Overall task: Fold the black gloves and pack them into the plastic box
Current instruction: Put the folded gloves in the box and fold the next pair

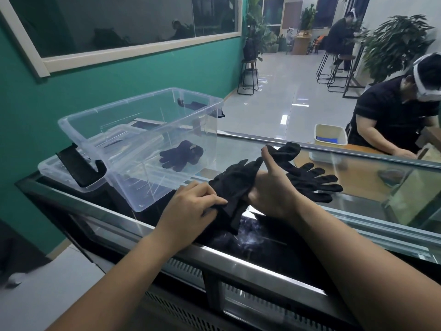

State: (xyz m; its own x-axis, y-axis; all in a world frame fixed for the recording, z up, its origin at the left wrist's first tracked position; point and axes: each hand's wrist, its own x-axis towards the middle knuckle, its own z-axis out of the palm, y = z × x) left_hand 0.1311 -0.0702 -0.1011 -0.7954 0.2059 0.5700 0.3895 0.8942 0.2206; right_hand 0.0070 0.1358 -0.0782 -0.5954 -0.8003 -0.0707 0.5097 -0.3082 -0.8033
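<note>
Mid-fold: my left hand point(191, 204) pinches the black glove point(229, 187), right hand point(272, 189) grips it; next, finish folding, then plastic box point(114, 168) at ten o'clock.

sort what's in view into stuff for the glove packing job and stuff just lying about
For the job: plastic box, glove inside it, gloves gripped by left hand and right hand, loose glove on the glass.
Just lying about: white bin, stools, potted plant.

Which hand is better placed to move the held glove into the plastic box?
Probably the left hand: it pinches the black glove right beside the plastic box, while the right hand grips it farther away and would cross over.
</note>
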